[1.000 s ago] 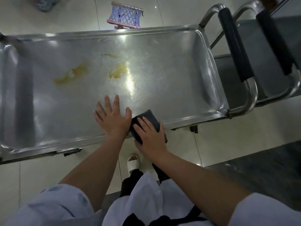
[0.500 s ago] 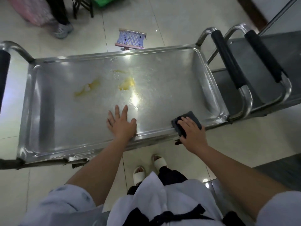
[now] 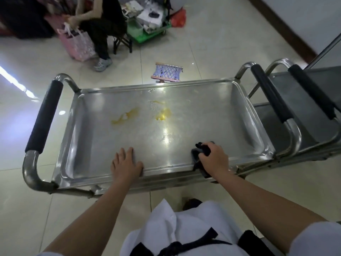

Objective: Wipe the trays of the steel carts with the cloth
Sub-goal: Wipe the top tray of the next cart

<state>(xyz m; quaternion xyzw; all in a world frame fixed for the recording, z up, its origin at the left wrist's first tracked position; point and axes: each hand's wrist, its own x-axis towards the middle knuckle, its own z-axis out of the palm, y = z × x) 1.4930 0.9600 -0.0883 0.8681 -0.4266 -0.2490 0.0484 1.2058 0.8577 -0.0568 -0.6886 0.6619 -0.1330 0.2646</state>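
Top tray [image 3: 184, 152] of the near steel cart [image 3: 42, 126]: two yellow smears remain. One [image 3: 125, 116] sits left of centre toward the far edge, the other [image 3: 163, 114] just right of it, with a thin streak and droplets beyond toward the far rim. None of this residue touched by the cloth as things lie now.

Right hand [image 3: 214, 159] is closed around the dark cloth [image 3: 200, 151], bunched up, at the near edge of the tray toward the right corner; part of the cloth hangs over the near rim. Left hand [image 3: 126, 165] lies open and flat, palm down, on the near edge left of centre, holding nothing; reads as bracing the cart.

Tray floor near the cloth looks shiny, but cannot tell from glare whether it has been wiped.

Second steel cart [image 3: 313, 122] stands against the right end; its tray appears dark, condition unclear.

Judgement: early in the task. Smears on this tray still to clear, then the second cart.
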